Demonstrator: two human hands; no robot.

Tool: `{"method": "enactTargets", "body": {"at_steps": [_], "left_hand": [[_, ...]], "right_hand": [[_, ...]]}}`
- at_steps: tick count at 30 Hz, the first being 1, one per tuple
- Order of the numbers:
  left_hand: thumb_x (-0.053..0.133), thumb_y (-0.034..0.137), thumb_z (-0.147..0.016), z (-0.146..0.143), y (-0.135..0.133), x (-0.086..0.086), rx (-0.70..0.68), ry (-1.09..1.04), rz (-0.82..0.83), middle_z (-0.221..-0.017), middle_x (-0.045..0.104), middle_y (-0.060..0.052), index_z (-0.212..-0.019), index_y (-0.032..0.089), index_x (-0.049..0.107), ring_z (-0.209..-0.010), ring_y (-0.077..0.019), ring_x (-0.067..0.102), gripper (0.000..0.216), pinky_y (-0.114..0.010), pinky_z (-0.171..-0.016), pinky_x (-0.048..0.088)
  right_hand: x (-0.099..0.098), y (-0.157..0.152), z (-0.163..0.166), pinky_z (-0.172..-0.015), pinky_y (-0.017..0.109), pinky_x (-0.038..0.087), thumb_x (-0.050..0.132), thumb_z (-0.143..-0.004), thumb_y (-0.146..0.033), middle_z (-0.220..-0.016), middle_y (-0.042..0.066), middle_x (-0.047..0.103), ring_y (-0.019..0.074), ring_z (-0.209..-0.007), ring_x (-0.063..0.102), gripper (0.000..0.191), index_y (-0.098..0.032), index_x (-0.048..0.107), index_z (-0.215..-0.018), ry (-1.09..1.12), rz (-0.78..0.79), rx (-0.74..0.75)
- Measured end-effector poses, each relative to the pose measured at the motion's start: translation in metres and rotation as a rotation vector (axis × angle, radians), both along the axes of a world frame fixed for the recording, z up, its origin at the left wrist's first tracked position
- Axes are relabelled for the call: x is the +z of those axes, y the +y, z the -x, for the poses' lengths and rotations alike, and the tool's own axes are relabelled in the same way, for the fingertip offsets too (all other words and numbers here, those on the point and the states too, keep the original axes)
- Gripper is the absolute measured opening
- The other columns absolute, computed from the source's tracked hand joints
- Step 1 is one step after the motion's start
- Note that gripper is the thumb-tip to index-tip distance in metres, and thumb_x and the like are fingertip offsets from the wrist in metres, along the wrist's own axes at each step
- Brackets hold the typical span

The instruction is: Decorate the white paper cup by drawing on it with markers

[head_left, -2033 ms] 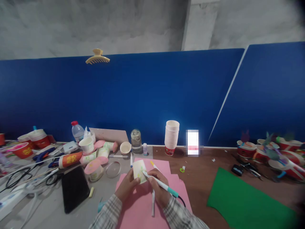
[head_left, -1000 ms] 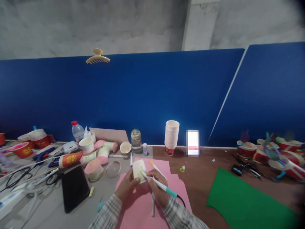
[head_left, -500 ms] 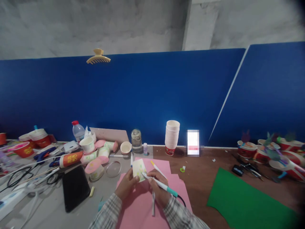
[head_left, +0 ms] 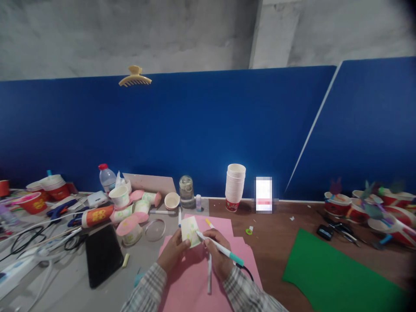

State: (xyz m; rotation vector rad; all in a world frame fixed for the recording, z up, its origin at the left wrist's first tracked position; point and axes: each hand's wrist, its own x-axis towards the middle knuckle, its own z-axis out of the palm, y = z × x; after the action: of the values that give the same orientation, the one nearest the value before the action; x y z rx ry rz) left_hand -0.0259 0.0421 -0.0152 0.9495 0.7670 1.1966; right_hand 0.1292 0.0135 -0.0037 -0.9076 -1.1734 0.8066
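My left hand (head_left: 176, 250) is closed on a small paper cup (head_left: 191, 232) with a pale green and yellow pattern, held tilted over the pink paper (head_left: 195, 286). A white-and-teal corded pen-shaped tool (head_left: 224, 250) lies in the pinch of my right hand (head_left: 218, 255), its tip at the right side of the cup. Whether the tip touches the cup wall I cannot tell. From the tool's rear end a black cord runs down. Below my right hand a grey-white marker (head_left: 209, 275) rests on the pink paper, and a yellow-tipped pen (head_left: 209, 223) lies behind it.
Left of my hands are patterned cups with pink discs (head_left: 129, 229), a black tablet-like slab (head_left: 103, 255) and cables. Behind stand a glass jar (head_left: 186, 193) and a cup stack (head_left: 235, 186). A green sheet (head_left: 334, 277) and decorated cups (head_left: 338, 203) are at the right.
The tool's tip has shifted slightly to the right along the cup, with my right hand. My left hand and the cup have barely moved.
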Motion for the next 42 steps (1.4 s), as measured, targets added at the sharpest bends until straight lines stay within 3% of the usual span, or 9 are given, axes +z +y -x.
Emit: {"method": "enactTargets", "body": {"at_steps": [29, 42], "left_hand": [[0.075, 0.025, -0.045, 0.0003, 0.0008, -0.0035, 0.006, -0.022, 0.014, -0.092, 0.069, -0.013, -0.102, 0.018, 0.058, -0.094, -0.0361, 0.056, 0.06, -0.048, -0.083, 0.043], [0.075, 0.026, -0.046, 0.0009, 0.0003, -0.004, 0.008, -0.014, 0.006, -0.089, 0.069, -0.014, -0.091, 0.017, 0.062, -0.092, -0.0365, 0.057, 0.048, -0.049, -0.081, 0.044]], "right_hand": [[0.0014, -0.0044, 0.0, -0.053, 0.024, 0.047, 0.057, -0.065, -0.016, -0.066, -0.001, 0.066, 0.0171, -0.056, 0.058, 0.015, -0.023, 0.07, -0.071, -0.04, 0.012, 0.027], [0.0027, -0.0039, -0.0001, -0.052, 0.023, 0.047, 0.057, -0.064, -0.018, -0.063, -0.001, 0.065, 0.0171, -0.056, 0.059, 0.014, -0.022, 0.069, -0.069, -0.015, 0.016, 0.002]]}}
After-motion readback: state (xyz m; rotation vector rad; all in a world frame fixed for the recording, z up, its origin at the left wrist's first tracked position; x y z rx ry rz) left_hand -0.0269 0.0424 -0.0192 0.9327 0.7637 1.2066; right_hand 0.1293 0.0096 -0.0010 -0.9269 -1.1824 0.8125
